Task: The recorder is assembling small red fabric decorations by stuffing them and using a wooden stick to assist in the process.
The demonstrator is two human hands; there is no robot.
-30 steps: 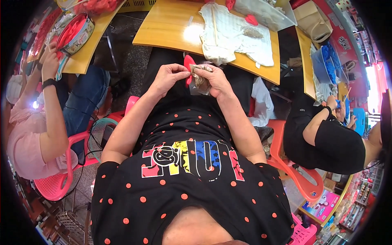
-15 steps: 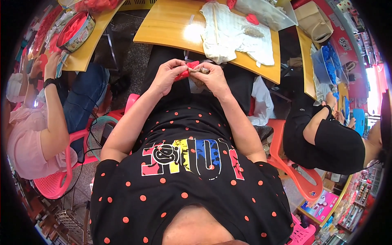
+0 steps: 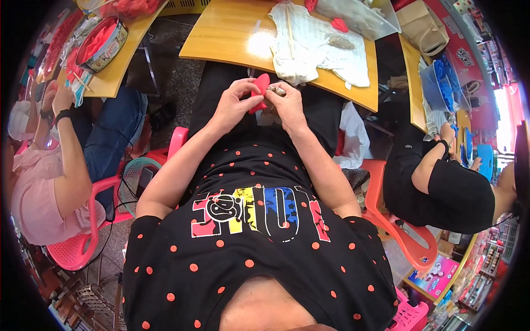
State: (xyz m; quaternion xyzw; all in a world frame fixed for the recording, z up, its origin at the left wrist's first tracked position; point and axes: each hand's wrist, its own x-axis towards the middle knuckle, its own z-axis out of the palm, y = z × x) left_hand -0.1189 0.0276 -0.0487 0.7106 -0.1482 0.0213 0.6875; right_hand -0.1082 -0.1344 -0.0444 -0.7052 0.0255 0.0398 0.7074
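Observation:
A small red piece, apparently of cloth, with a rounded upper end [image 3: 261, 84] stands up between my hands, above my lap. My left hand [image 3: 233, 106] pinches it between thumb and fingers. My right hand [image 3: 289, 108] is closed beside it, its thumb close to the red piece. A bit of brown crumpled material [image 3: 278, 90] shows among the right fingers; its kind cannot be made out. Ahead of my hands, a white cloth [image 3: 296, 52] is spread over the table's near edge, bearing another red piece [image 3: 339, 25] and a brown patch or scrap [image 3: 341, 42].
The wooden table [image 3: 226, 33] holds a clear plastic bin [image 3: 359, 19] at its far right. To the left, a person in pink sits by a table with a round tin [image 3: 102, 45] of red pieces. Rightward, a person in black sits near a tub [image 3: 441, 85] of blue pieces.
The red piece has come upright and more of it shows between my hands. My right fingers have curled in, and less of the brown material is visible.

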